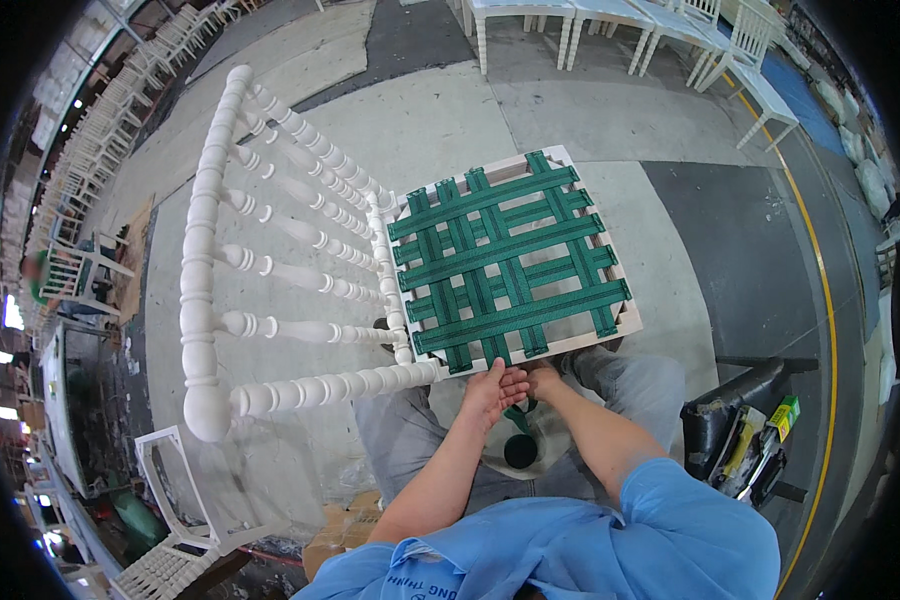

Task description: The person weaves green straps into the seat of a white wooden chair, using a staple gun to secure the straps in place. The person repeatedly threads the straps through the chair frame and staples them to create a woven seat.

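Observation:
A white chair stands tipped before me, its turned-spindle back (202, 260) to the left and its seat frame (625, 318) facing up. Green webbing straps (510, 240) cross the seat in a loose weave. At the seat's near edge my left hand (492, 392) has its fingers curled and its thumb against the end of a strap. My right hand (545, 382) is right beside it, under the edge, with its fingers mostly hidden. Below both hands a length of green webbing hangs toward a dark round roll (520, 451) between my legs.
On my right a black padded stool (715, 415) bears tools and a green-yellow box (785, 418). White chairs (750, 75) line the far side, and rows of chairs (110, 130) run along the left. A white chair frame (185, 490) lies at lower left, near a cardboard box (340, 530).

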Available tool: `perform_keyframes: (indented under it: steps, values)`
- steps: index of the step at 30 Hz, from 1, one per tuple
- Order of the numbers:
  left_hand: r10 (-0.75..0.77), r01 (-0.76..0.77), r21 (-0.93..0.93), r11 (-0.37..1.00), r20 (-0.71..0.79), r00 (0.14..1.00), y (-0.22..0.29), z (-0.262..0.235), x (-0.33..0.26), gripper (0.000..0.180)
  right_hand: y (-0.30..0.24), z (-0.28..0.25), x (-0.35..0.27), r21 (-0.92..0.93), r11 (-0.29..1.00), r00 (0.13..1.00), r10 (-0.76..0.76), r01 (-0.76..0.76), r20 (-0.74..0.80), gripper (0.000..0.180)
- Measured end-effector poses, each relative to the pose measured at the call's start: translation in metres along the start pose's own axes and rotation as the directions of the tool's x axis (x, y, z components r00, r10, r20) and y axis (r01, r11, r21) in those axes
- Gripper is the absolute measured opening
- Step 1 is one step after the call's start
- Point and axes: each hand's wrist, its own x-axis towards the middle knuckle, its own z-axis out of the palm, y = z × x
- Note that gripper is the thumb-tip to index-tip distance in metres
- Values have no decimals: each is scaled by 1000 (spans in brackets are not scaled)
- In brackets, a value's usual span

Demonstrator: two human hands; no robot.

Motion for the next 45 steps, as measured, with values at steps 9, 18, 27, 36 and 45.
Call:
perform_keyframes:
  steps: [9, 18, 27, 36, 45]
  values:
    - [11, -11, 23, 1000, 2, 1000, -2, -4, 7, 46, -38, -6, -32, 797, -406, 874, -7, -446, 486, 43]
    - [-5, 3, 43, 999, 55, 998, 3, -6, 7, 49, -22, 33, 29, 501, -728, 839, -544, -467, -8, 45]
    - [3, -4, 27, 1000, 26, 1000, -14, -23, 7, 37, -27, 9, 82, 680, -701, 971, -79, -215, 226, 43]
    - [-243, 288, -464, 838, 156, 957, -21, -64, 70, 29, -16, 22, 115, 698, -684, 946, 37, -210, 322, 42]
    - [-334, 242, -709, 663, 9, 942, -5, -37, 87, 34, 2, 20, 154, 720, -660, 918, 116, -214, 379, 40]
